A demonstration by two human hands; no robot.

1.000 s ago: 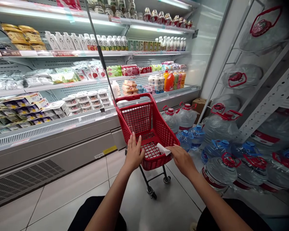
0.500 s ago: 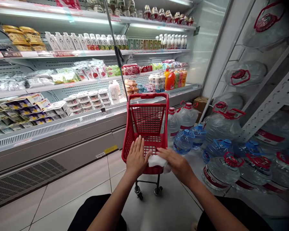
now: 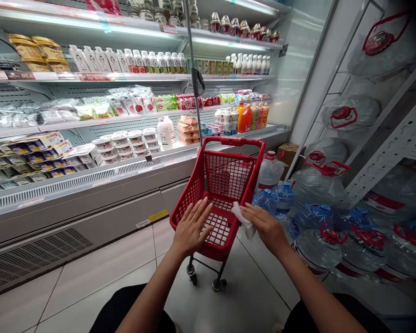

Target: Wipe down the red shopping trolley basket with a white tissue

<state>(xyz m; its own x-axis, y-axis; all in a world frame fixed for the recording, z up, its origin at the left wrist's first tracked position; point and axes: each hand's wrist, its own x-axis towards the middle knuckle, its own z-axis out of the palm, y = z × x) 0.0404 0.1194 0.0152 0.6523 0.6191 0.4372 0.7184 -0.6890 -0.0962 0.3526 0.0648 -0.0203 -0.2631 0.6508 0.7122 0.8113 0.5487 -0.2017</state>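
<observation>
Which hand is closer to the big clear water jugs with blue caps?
The right hand, which holds a white cloth at the red plastic cart's right rim, is beside the blue-capped water jugs. The left hand rests on the cart's left side, farther away.

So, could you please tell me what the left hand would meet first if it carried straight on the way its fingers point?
Probably the red plastic mesh cart basket: the left hand points into it, though depth is unclear.

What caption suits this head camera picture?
Left hand rests on a small red shopping cart while the right hand wipes its rim with a white cloth.
</observation>
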